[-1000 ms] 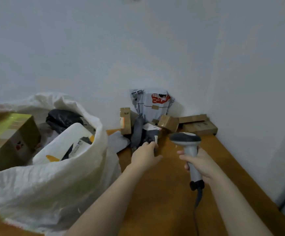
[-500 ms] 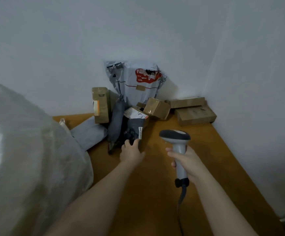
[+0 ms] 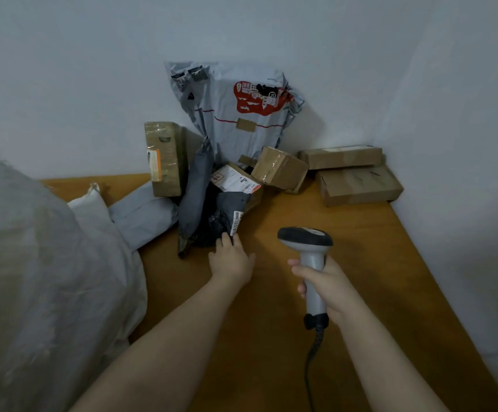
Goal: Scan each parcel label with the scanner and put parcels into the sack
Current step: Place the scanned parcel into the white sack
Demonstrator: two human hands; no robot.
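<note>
The step in hand is picking the next parcel out of the pile for scanning. The left hand reaches forward with its fingers on the near edge of a dark grey mailer parcel, right beside that parcel's white label. The thumb is spread out to the side. Whether the fingertips have closed on the plastic cannot be told from here.

The right hand is wrapped firmly round the handle of the corded barcode scanner. It holds the scanner upright, right of the dark mailer and nearer the camera, above the tabletop.

Behind the dark mailer a large grey courier bag leans on the wall. A labelled carton lies just behind the mailer, and more cardboard boxes lie to its right. The white woven sack bulges to the mailer's left, its mouth out of view.

Next, the parcel probably needs gripping and pulling clear. Its label is folded over the edge, so it likely needs flattening and turning toward the scanner head.
</note>
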